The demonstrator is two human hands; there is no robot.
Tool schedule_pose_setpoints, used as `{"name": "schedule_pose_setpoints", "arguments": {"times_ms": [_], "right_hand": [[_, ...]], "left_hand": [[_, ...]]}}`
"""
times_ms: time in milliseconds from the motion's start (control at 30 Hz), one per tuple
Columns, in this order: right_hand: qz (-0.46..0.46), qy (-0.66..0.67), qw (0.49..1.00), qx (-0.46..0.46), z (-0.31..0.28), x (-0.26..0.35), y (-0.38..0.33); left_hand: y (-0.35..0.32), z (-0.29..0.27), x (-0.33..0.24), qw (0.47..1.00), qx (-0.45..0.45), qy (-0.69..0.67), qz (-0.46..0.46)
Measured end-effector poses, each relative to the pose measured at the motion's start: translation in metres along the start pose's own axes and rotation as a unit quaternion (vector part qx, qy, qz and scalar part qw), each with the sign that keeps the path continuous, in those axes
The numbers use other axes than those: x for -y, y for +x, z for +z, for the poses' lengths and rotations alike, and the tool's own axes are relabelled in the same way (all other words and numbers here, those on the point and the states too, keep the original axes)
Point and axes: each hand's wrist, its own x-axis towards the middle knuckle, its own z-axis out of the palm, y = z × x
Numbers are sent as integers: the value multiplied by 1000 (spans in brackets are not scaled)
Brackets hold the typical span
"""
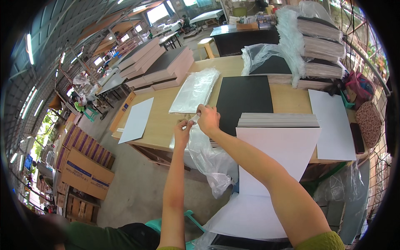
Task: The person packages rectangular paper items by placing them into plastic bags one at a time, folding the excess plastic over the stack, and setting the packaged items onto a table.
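Plastic of a clear bag (206, 146) is gripped by both hands near the front edge of the table (291, 95). One part of it is pinched between the thumb and fingers of the left hand (182, 132), which is nearly closed, with the fingertips bent inward. The film is also nipped by the right hand (208, 120), just beside and a little higher, its fingers curled. From the hands, the bag is draped in loose folds past the table edge, its lower end hung above the floor (137, 183).

Beyond the hands, a pile of flat bags (194, 91) is laid on the table. To its right a black board (243, 98) is placed, overlapped at its lower right by a stack (277, 121) whose pale edges are shown. The stack's white face is partly covered by the right forearm. A white board (136, 120) is set at the table's left end, and a white sheet (331, 125) at its right, with a phone (357, 138) placed beside it. Farther back, thick board piles (164, 68) are seen.
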Motion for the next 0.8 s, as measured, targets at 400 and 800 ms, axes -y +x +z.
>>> {"name": "schedule_pose_setpoints", "arguments": {"times_ms": [400, 800], "right_hand": [[-127, 200, 807, 541, -41, 23, -27], [93, 559, 527, 634, -276, -2, -63]], "left_hand": [[-41, -108, -63, 879, 452, -111, -102], [-201, -84, -197, 893, 198, -399, -63]]}}
